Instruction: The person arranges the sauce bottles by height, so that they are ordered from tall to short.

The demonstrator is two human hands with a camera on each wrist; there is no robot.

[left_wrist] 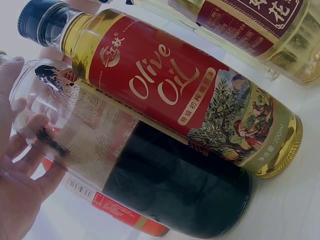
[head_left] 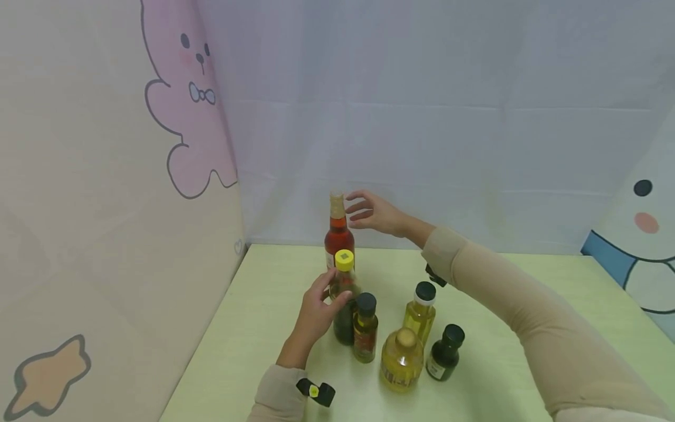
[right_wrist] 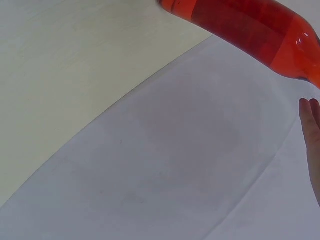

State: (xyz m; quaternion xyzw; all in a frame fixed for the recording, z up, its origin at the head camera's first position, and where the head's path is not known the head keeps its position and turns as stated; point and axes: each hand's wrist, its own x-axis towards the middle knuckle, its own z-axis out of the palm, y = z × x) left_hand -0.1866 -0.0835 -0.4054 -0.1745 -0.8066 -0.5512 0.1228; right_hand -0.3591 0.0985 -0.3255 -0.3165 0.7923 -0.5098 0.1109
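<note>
— Yellow cap, dark liquid below: is that the bottle the left hand (head_left: 316, 310) has?

— Yes. The yellow-capped bottle (head_left: 344, 293) stands upright on the pale green table (head_left: 253, 328), near its middle, at the front-left of the cluster. The fingers (left_wrist: 20, 150) curl round its clear upper part, thumb on the near side.

— And the right hand (head_left: 371, 212)?

— It is up beside the neck of the tall red bottle (head_left: 338, 228), which stands just behind the yellow-capped one, near the white backdrop (head_left: 448, 146). Its fingers are spread and fairly straight, gripping nothing; whether a fingertip touches the neck, I cannot tell.

— What else is close by?

— An olive oil bottle (head_left: 365, 328) with a black cap and red label, touching the held bottle's right side. Further right, a tall yellow oil bottle (head_left: 420, 313), a round yellow one (head_left: 402, 358) in front, and a small dark bottle (head_left: 445, 351).
</note>
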